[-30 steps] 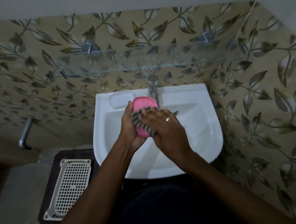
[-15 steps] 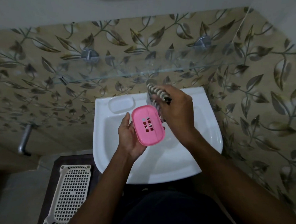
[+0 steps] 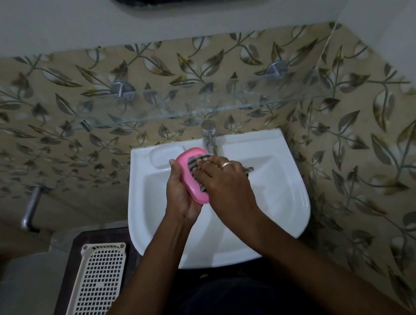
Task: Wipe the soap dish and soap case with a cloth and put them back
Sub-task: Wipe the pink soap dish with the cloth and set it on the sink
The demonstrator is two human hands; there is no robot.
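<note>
While the left hand [image 3: 180, 196] cups the pink oval plastic soap dish [image 3: 191, 183] from below, thumb hooked over its upper-left rim, the right hand [image 3: 226, 183] lies flat across it. Its fingers are straight and close together, pressing the grey-and-white striped cloth [image 3: 194, 163] onto the dish's face. A tail of that cloth pokes out from under the hand on the right, and a gold ring [image 3: 226, 164] shows on one finger. The dish sits tilted in the grip above the white ceramic basin [image 3: 291, 200], towards its back-left, just below the chrome tap [image 3: 209, 135] and beside the moulded soap recess [image 3: 167, 154]. Up above runs a clear glass shelf [image 3: 223, 107]. Down left on the floor lies a white perforated plastic basket [image 3: 97, 285].
</note>
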